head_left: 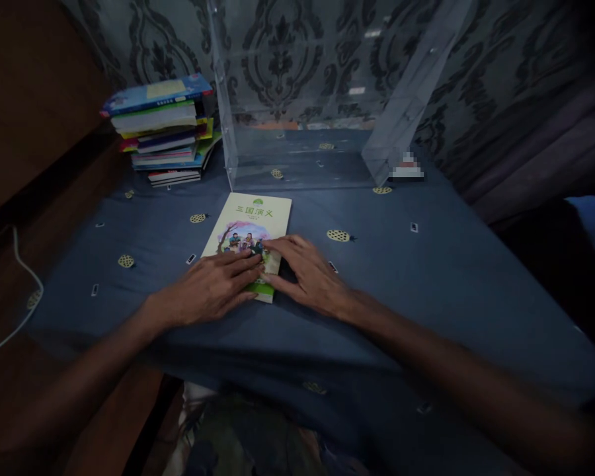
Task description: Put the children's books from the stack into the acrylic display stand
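Observation:
A pale paperback book (250,228) with green lettering and a coloured picture on its cover lies closed on the blue patterned cloth. Across the lower part of its cover rests my left hand (213,283), fingers stretched out and flat. My right hand (307,274) touches the book's right side, its fingertips on the cover and its thumb near the lower right part. The fingers of both hands are apart, and neither grips the book. Part of the cover picture is hidden under the hands.
An uneven stack of books (163,135) stands at the back left. Behind the book is a clear plastic stand (297,162) with upright side panels. A small blurred object (406,168) sits to its right. A white cable (27,264) hangs at the left edge.

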Tool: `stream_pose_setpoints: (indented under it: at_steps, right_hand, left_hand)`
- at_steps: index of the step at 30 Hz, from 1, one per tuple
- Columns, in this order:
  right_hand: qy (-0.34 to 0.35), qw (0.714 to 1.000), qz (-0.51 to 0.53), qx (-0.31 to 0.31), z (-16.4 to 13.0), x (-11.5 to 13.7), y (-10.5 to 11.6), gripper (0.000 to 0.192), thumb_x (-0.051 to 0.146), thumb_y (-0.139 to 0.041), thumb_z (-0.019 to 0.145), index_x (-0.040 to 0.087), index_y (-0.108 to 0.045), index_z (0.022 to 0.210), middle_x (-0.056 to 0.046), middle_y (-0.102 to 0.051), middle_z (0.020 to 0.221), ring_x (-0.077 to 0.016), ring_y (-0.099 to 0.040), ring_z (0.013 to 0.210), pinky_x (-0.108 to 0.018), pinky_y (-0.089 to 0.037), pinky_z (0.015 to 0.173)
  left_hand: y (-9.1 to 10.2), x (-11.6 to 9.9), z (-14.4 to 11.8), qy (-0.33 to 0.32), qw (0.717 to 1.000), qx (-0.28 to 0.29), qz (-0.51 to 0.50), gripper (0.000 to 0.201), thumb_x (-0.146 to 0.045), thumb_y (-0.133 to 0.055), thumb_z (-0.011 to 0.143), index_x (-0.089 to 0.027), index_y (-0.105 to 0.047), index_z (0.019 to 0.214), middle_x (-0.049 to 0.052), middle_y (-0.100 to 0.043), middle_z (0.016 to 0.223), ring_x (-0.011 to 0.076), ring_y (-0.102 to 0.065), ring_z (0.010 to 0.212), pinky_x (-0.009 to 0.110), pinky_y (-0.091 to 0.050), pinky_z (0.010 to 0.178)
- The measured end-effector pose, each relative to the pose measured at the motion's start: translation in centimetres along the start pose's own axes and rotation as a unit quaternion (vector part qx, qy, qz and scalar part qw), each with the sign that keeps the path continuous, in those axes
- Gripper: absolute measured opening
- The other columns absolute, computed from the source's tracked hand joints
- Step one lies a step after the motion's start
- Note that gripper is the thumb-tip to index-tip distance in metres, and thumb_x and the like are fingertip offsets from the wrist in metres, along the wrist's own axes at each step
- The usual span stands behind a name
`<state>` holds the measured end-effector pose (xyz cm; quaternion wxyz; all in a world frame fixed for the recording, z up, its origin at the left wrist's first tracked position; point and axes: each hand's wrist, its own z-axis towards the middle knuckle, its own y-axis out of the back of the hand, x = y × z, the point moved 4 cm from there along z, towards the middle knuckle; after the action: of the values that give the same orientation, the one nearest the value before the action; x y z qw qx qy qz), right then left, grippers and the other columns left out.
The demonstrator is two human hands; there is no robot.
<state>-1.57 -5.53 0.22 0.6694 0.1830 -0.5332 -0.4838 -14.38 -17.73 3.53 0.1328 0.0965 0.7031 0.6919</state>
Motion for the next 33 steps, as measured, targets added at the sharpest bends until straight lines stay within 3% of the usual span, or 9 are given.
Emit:
stream_pose_setpoints:
  at_steps: [5,9,15,21,28,33]
  right_hand:
    - [0.0,0.999,-0.032,0.042,-0.9,0.5,-0.7,0.082,0.065,-0.061,0.086,0.02,-0.037,0.15,-0.018,-0.052,0.145,-0.035,-0.044,0.136,-0.059,-0.041,0.109]
    - [-0.024,0.997,-0.05,0.058,-1.2,0.6,-1.1,0.088,0.066,-0.062,0.085,0.019,-0.033,0.153,-0.019,-0.043,0.154,-0.0348,-0.036,0.144,-0.06,-0.036,0.113]
    - [-0.06,0.994,-0.071,0.065,-1.3,-0.3,-1.6,0.097,0.074,-0.062,0.079,0.021,-0.034,0.155,-0.02,-0.029,0.162,-0.0384,-0.023,0.151,-0.064,-0.027,0.117]
    - [-0.085,0.989,-0.082,0.089,-1.1,0.0,-1.5,0.099,0.079,-0.06,0.077,0.02,-0.037,0.153,-0.018,-0.025,0.164,-0.0356,-0.014,0.154,-0.059,-0.021,0.121]
    - [-0.096,0.986,-0.101,0.09,-0.8,0.3,-1.4,0.09,0.068,-0.069,0.078,0.017,-0.045,0.149,-0.019,-0.031,0.162,-0.036,-0.02,0.152,-0.057,-0.023,0.121]
    - [-0.091,0.989,-0.103,0.057,-0.6,0.1,-1.8,0.083,0.062,-0.073,0.078,0.018,-0.049,0.144,-0.019,-0.034,0.16,-0.0337,-0.023,0.152,-0.055,-0.023,0.12]
  left_hand:
    - [-0.1,0.1,-0.2,-0.005,1.0,-0.021,0.003,0.044,-0.037,-0.036,0.105,-0.017,-0.055,0.14,0.009,-0.055,0.147,0.0231,-0.048,0.139,0.041,-0.04,0.116]
    - [-0.6,1.0,-0.3,0.018,0.997,-0.068,-0.014,0.041,-0.034,-0.038,0.105,-0.018,-0.06,0.136,0.007,-0.06,0.143,0.0207,-0.054,0.135,0.037,-0.042,0.114]
    - [-2.3,6.2,0.5,0.161,0.979,-0.125,-0.006,0.044,-0.034,-0.037,0.103,-0.016,-0.054,0.14,0.01,-0.054,0.148,0.0218,-0.05,0.138,0.041,-0.039,0.116]
    - [-3.9,10.7,1.3,0.208,0.95,-0.212,-0.093,0.045,-0.033,-0.041,0.098,-0.013,-0.062,0.132,0.014,-0.058,0.143,0.0246,-0.053,0.135,0.043,-0.04,0.116]
    - [-3.8,11.1,1.4,0.22,0.942,-0.227,-0.115,0.042,-0.03,-0.047,0.093,-0.014,-0.067,0.126,0.012,-0.064,0.137,0.0251,-0.057,0.131,0.041,-0.042,0.113]
    - [-3.8,11.5,1.3,0.242,0.938,-0.211,-0.133,0.046,-0.03,-0.043,0.095,-0.009,-0.061,0.133,0.013,-0.057,0.145,0.0243,-0.051,0.136,0.04,-0.035,0.117]
